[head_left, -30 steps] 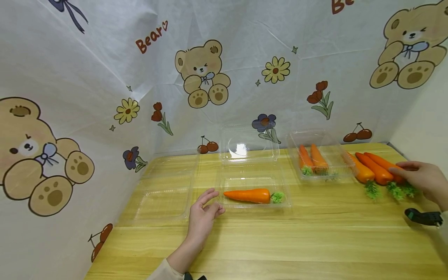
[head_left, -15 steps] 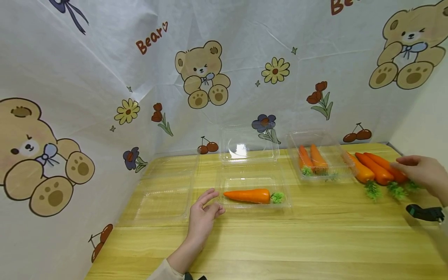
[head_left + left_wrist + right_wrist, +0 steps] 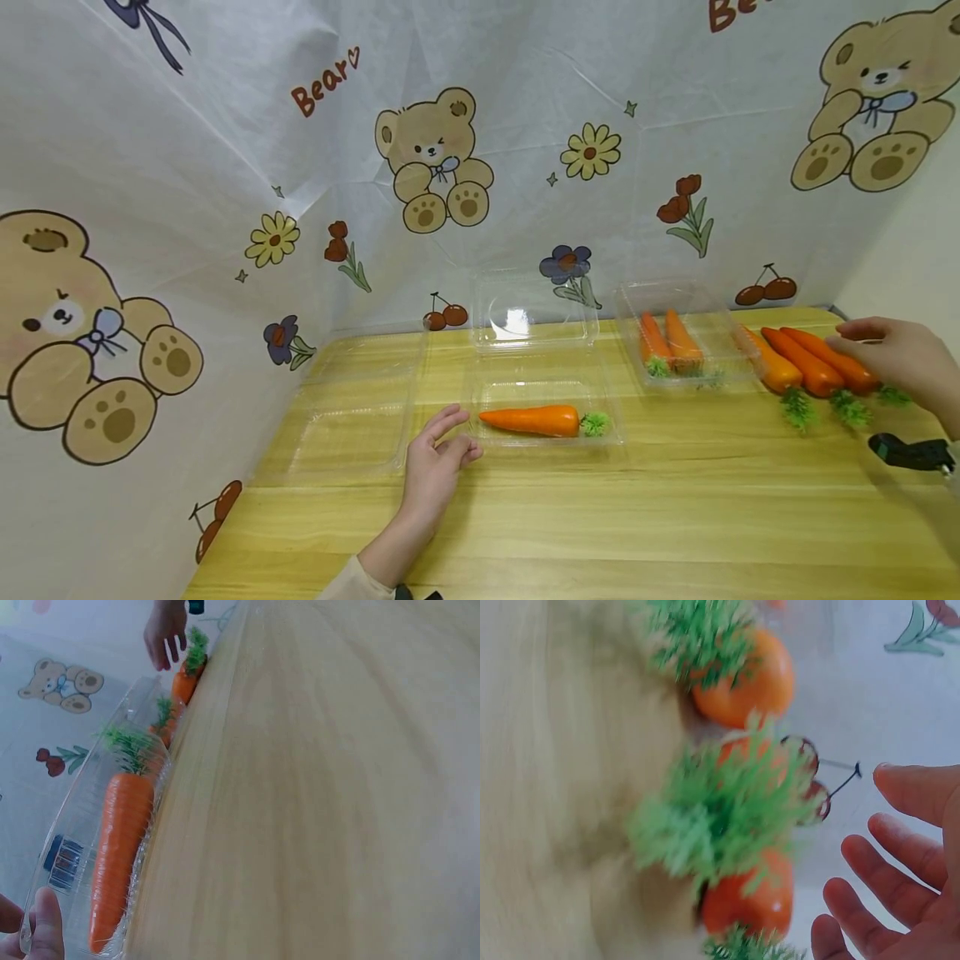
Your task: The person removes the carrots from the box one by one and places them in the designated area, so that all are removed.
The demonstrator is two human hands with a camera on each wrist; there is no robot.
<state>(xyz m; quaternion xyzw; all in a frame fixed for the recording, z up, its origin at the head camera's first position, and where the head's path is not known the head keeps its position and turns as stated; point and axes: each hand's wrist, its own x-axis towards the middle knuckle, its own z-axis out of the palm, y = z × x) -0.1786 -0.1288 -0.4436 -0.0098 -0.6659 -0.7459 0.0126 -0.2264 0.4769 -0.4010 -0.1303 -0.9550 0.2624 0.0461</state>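
My left hand (image 3: 433, 462) pinches the left rim of an unlidded clear plastic container (image 3: 525, 392), its thumb and finger on either side of the rim in the left wrist view. Inside that container lies one orange toy carrot (image 3: 531, 421), its green tuft pointing right. At the far right, my right hand (image 3: 903, 358) hovers over the rightmost of several loose carrots (image 3: 804, 365). Its fingers are spread and hold nothing in the right wrist view, where green tufts (image 3: 712, 817) and orange carrot ends (image 3: 754, 896) show beside them.
A second clear container (image 3: 345, 425), opened out, lies left of my left hand. Behind and to the right, a closed-looking clear container (image 3: 723, 325) holds carrots (image 3: 682, 342). A bear-printed sheet (image 3: 525, 192) rises behind the wooden table (image 3: 637, 533).
My right hand has drawn back from the rightmost carrot and risen slightly, so more of that carrot and its tuft shows. The left hand and its container stay put.
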